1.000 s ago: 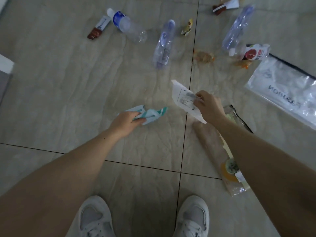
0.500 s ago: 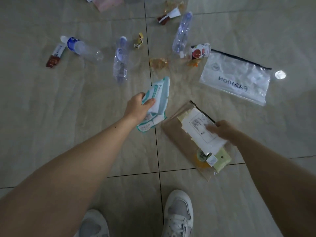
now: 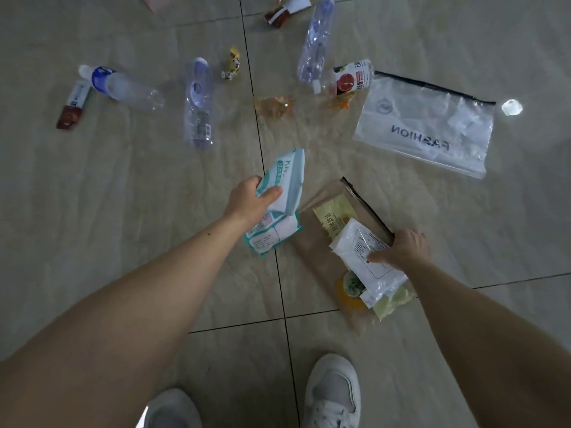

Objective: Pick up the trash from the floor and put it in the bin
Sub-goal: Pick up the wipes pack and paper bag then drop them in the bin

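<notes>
- A tiled floor (image 3: pixel 92 211) is strewn with trash.
- A clear zip bag (image 3: pixel 426 125) printed "FASHION" lies flat at the upper right, well apart from both hands.
- A brown pouch (image 3: pixel 312 242) with a yellow packet inside lies at the centre right, under the right hand.
- Three clear bottles are lying down: one (image 3: pixel 123 88) at the upper left, one (image 3: pixel 199 103) beside it, one (image 3: pixel 315 41) near the top.
- A teal-and-white wipes pack (image 3: pixel 278 208) is gripped, lifted off the floor, by the closed left hand (image 3: pixel 250 200), thumb on top.
- A white sachet (image 3: pixel 367 254) is pinned against the pouch's edge by the right hand (image 3: pixel 401 248), whose fingers are curled over both.
- A small red-labelled bottle (image 3: pixel 352 77) touches the zip bag's corner.
- Two brown-and-white wrappers are seen, one (image 3: pixel 72 106) at the far left, one (image 3: pixel 284 10) at the top.
- A yellow candy wrapper (image 3: pixel 233 64) lies between the middle bottles.
- The bin is not seen.
</notes>
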Tool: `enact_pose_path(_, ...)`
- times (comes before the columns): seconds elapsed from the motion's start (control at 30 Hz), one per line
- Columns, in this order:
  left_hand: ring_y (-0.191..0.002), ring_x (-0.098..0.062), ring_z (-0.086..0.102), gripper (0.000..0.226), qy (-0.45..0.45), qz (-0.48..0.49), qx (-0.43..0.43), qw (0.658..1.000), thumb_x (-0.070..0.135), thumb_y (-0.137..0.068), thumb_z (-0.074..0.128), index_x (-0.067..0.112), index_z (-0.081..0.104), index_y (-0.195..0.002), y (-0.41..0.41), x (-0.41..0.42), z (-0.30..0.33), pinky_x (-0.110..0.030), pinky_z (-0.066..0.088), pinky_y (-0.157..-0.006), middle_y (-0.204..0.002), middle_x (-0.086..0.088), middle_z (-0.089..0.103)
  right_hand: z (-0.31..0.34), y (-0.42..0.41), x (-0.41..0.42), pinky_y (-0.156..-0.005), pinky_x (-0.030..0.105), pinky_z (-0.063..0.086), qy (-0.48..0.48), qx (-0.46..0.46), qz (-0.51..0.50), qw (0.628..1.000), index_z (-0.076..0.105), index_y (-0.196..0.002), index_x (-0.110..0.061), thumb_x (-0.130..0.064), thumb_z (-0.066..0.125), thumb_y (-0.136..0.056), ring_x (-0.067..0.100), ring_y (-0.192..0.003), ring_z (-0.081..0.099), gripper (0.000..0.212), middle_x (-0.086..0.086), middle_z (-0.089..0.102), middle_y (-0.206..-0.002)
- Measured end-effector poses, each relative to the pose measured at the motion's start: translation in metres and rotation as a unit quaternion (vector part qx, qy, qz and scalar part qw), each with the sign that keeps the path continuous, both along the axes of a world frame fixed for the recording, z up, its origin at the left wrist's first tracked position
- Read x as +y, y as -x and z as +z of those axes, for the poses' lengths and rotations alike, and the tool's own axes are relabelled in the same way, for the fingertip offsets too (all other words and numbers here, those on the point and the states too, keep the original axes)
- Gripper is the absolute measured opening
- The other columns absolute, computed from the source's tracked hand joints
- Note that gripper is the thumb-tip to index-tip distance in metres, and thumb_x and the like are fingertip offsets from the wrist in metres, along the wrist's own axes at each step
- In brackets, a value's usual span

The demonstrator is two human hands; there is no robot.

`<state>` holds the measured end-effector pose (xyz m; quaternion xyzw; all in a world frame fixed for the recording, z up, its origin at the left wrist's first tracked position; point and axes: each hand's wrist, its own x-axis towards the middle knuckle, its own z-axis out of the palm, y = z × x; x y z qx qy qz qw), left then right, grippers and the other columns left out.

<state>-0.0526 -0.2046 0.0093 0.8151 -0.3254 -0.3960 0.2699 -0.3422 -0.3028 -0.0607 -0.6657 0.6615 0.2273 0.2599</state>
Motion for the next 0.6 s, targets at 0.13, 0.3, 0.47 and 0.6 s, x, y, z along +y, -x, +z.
enact_pose_path(0.13, -0.077, -0.019, 0.066, 0.029, -0.008, 0.012, 0.019, 1.000, 0.036, -0.094, 0.058, 0.009, 0.061, -0.105, -0.009, 0.007, 0.024, -0.027, 0.050, -0.061, -0.096, -0.004, 0.068, 0.023, -0.009, 0.002, -0.057, 0.030, 0.040, -0.044, -0.107, -0.031, 0.993, 0.060, -0.097, -0.006, -0.018, 0.081, -0.072, 0.023, -0.074, 0.053, 0.034, 0.011, 0.060, -0.087)
enact_pose_path(0.3, -0.071, -0.017, 0.064, 0.028, -0.026, 0.054, 0.045, 0.997, 0.034, -0.094, 0.058, 0.009, 0.062, -0.103, -0.024, 0.027, 0.093, -0.025, 0.047, -0.056, -0.094, -0.006, 0.069, 0.115, -0.038, 0.005, -0.058, 0.026, 0.041, -0.076, -0.183, -0.036, 0.980, 0.066, -0.091, -0.005, -0.004, 0.069, -0.080, 0.019, -0.066, 0.056, 0.012, 0.008, 0.061, -0.075)
enact_pose_path(0.47, -0.067, -0.013, 0.061, 0.030, -0.045, 0.082, 0.055, 0.994, 0.034, -0.095, 0.057, 0.006, 0.062, -0.105, -0.044, 0.044, 0.200, -0.022, 0.043, -0.053, -0.093, -0.006, 0.066, 0.244, -0.079, 0.000, -0.053, 0.022, 0.042, -0.068, -0.235, -0.082, 0.966, 0.065, -0.085, -0.009, -0.003, 0.070, -0.081, 0.016, -0.066, 0.058, 0.009, -0.001, 0.060, -0.067)
enact_pose_path(0.6, -0.073, -0.018, 0.063, 0.027, -0.039, 0.126, 0.071, 0.989, 0.033, -0.093, 0.060, 0.007, 0.063, -0.103, -0.069, 0.051, 0.301, -0.025, 0.045, -0.057, -0.093, -0.007, 0.068, 0.349, -0.117, -0.007, -0.069, 0.027, 0.047, -0.086, -0.271, -0.094, 0.954, 0.068, -0.097, -0.005, -0.001, 0.070, -0.081, 0.021, -0.074, 0.060, 0.016, 0.008, 0.065, -0.083)
